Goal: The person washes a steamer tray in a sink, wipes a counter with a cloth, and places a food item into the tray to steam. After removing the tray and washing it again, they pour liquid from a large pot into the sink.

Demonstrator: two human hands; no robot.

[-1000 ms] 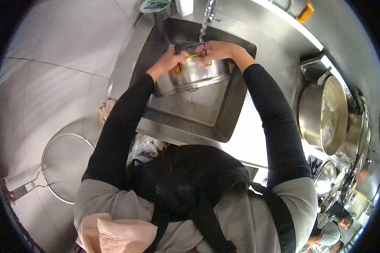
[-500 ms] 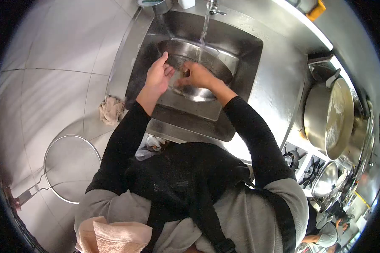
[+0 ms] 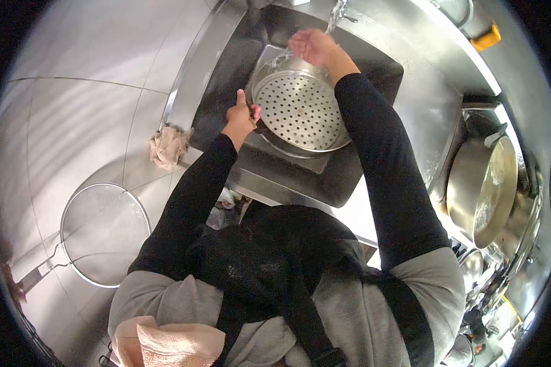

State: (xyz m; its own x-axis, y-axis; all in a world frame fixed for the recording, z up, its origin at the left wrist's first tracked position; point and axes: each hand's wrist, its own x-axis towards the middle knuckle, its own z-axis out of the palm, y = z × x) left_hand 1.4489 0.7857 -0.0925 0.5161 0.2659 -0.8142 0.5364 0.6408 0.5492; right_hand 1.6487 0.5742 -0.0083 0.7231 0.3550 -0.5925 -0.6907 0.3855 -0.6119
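A round metal steamer pot (image 3: pixel 300 113) with a perforated bottom lies tilted in the sink, its holed face turned toward me. Curled at its left edge, my left hand (image 3: pixel 242 116) holds the pot by what looks like a side handle, thumb pointing up. My right hand (image 3: pixel 312 46) is over the pot's far edge, close to the running water (image 3: pixel 335 13). Its fingers are stretched out, slightly blurred by motion, and I see nothing in them. Under the steamer pot, another dark metal rim shows in part.
The steel sink (image 3: pixel 226 79) surrounds the pot. A crumpled cloth (image 3: pixel 169 147) lies left of it, above a round mesh strainer (image 3: pixel 106 235). To the right stands a large metal pot (image 3: pixel 480 189) by the stove. Another person (image 3: pixel 462 352) is far off at lower right.
The pot is now tilted up, showing its perforated bottom. My right hand has moved up and right toward the tap; my left hand has dropped to the pot's left edge. The view has shifted.
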